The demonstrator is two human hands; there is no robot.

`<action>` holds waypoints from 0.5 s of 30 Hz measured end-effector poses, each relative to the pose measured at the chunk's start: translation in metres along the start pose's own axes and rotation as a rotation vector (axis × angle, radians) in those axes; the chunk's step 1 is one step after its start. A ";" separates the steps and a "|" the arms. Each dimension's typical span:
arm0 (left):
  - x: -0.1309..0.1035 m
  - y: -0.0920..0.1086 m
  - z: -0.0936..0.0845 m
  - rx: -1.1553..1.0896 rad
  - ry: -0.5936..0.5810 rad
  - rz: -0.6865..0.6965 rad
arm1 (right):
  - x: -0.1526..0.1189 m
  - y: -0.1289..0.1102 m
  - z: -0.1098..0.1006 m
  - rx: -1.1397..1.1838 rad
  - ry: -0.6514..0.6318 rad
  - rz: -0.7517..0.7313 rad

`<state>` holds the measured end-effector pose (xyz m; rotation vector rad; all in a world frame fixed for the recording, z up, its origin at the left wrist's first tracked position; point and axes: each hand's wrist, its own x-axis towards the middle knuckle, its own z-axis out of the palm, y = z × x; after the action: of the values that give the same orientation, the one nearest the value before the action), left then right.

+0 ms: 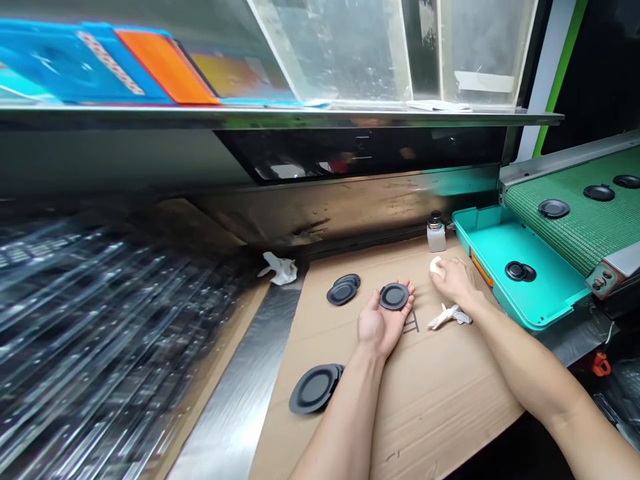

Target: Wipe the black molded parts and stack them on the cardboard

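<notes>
Landmark: teal tray [555,293].

Left hand [383,330]: palm up, half closed, well left of tray. Grip loosely cradles one black disc [394,296], thumb at one edge, fingertips at the other.

Right hand [453,280]: just left of tray; grip closed in a pinch on white pad [437,267]. Pad and disc apart.

Around: white bottle [436,237] near tray's far-left corner; crumpled white glove [450,315] left of tray; cardboard sheet [450,400] covers the bench there; green belt [585,227] to tray's right.

Progress, judged from layout: far pile [343,291] and near pile [314,389], both farther left of tray than the held disc, could be handled pieces; cannot confirm. Likely left: overlapping tray discs [515,271] and three belt discs [554,209]. Held disc seems mid-handling. Near pile's count unclear, partly behind forearm.
</notes>
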<state>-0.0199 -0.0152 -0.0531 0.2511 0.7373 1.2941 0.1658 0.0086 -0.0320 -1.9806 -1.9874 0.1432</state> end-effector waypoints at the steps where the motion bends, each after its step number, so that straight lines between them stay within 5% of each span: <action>1: -0.002 0.002 0.001 -0.026 -0.012 -0.018 | 0.003 0.005 0.002 -0.001 0.010 0.008; 11: -0.017 0.006 0.010 -0.069 -0.116 -0.103 | 0.006 0.014 0.024 0.027 0.056 -0.015; 15: -0.015 -0.009 0.010 0.177 -0.114 0.120 | 0.009 0.015 0.025 0.048 0.057 -0.006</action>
<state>-0.0086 -0.0298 -0.0452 0.5146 0.7486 1.3177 0.1732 0.0216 -0.0585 -1.9269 -1.9363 0.1302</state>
